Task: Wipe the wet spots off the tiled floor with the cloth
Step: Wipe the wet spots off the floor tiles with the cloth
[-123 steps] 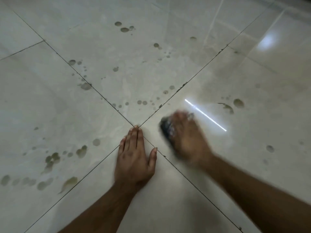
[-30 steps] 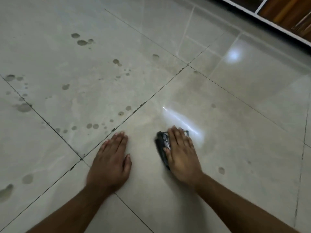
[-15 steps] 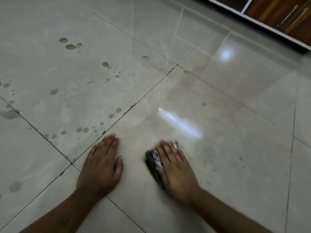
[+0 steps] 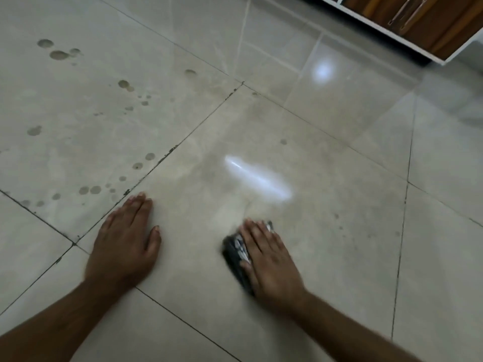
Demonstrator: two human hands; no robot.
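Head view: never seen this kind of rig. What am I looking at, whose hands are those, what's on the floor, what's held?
There is no machine here. A person wears a wide-angle camera on the head, looking forward and down, so the two arms entering from the bottom are their own.

The left hand lies flat and empty on the tiled floor, apparently as a prop. The right hand presses a dark cloth flat against the tile; the palm pins it rather than a closed grip.

Dark wet spots dot the tile to the left, beyond the grout line. The bright streak is a light reflection. A wooden cabinet sits top right.
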